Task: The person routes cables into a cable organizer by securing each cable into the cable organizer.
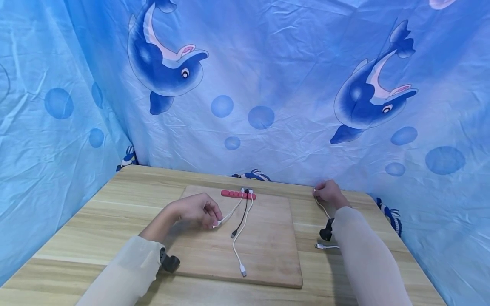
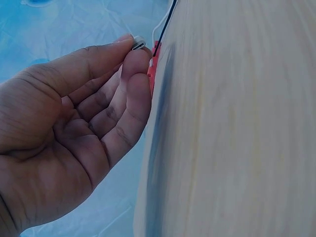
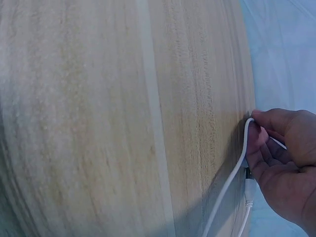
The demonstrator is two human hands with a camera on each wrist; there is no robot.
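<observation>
My left hand pinches a white cable close to its plug, above the left part of a wooden board. The plug sticks out between thumb and index finger in the left wrist view. That cable runs up to a red cable holder at the board's far edge. A black cable and another white cable also hang from the holder. At the table's far right edge, my right hand pinches a white cable between thumb and fingers.
A white cable plug lies on the table beside the right forearm, which hides part of its cable. The other white cable's USB plug rests near the board's front edge. A blue dolphin-print curtain stands behind the table.
</observation>
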